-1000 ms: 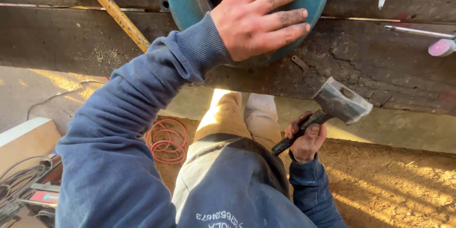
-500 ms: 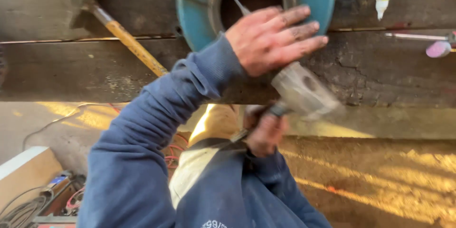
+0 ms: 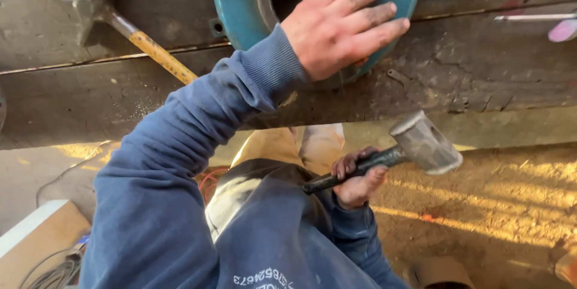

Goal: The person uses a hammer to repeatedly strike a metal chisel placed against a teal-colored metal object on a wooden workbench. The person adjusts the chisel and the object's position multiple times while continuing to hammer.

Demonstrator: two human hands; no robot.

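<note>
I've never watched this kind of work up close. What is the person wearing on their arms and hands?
Both arms are in a dark blue sweatshirt with ribbed cuffs; the left sleeve looks dusty and creased. The left hand and right hand are bare: no gloves, rings or watch show. White printed marks sit low on the sweatshirt front.

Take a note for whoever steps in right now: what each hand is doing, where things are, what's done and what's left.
Left hand: flat on the blue round metal housing, which lies on the dark workbench; fingers spread, gripping nothing.
Right hand: closed on the handle of a hammer, its head below the bench edge, clear of the housing.
A second hammer, yellow-handled, lies on the bench to the left.
Done: housing steadied.
Left: can't tell how much hammering remains.
</note>
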